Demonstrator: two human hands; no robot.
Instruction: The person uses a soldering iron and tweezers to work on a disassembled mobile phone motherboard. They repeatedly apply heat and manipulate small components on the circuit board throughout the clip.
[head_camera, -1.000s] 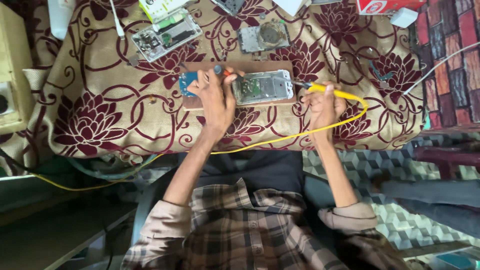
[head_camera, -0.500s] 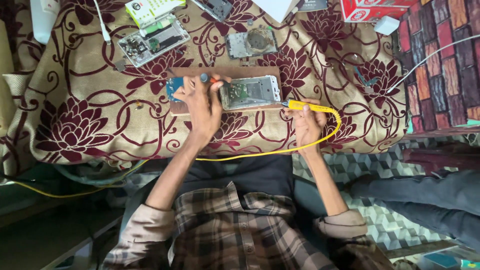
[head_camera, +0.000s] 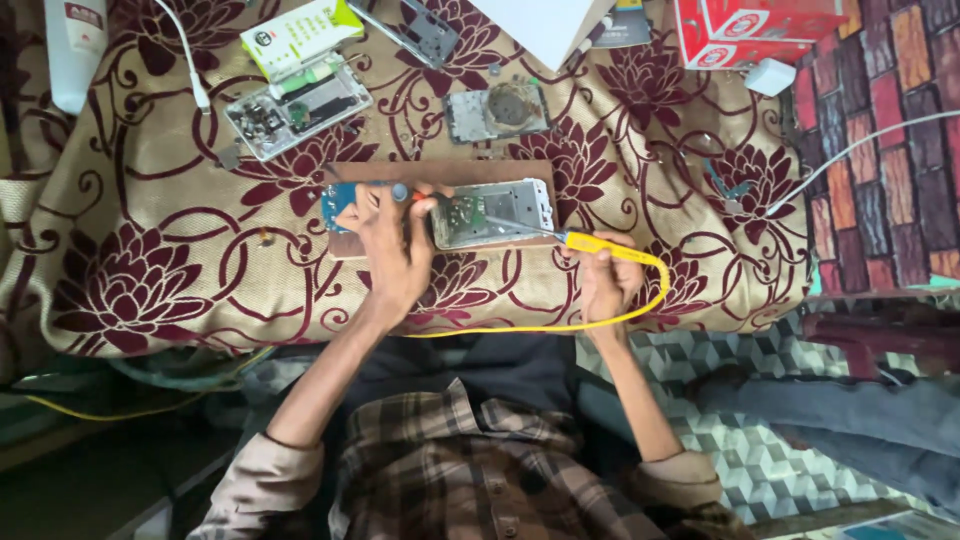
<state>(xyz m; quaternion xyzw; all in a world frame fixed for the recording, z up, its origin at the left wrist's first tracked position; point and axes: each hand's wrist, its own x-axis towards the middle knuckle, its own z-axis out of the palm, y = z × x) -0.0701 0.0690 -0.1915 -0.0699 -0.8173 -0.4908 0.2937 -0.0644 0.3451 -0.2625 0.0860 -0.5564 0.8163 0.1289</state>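
An opened phone body (head_camera: 492, 212) with its circuit board showing lies on a brown wooden board (head_camera: 450, 172) on the flower-patterned cloth. My left hand (head_camera: 392, 248) rests on the board at the phone's left end, fingers closed around a thin red-tipped tool beside a small blue part (head_camera: 337, 203). My right hand (head_camera: 608, 282) grips a yellow-handled soldering iron (head_camera: 600, 247), its metal tip reaching left onto the phone's board. The iron's yellow cable (head_camera: 560, 325) loops below both hands.
Other opened phone parts lie farther up: a frame with boards (head_camera: 297, 106), a back with a round coil (head_camera: 497, 110), a metal frame (head_camera: 420, 30). A red box (head_camera: 755, 30) and a white charger (head_camera: 770, 76) sit top right. A white bottle (head_camera: 75, 50) stands top left.
The view has shifted, so everything sits a little lower and more to the left. My right hand with the iron has drawn closer to the phone; the tip now touches its board.
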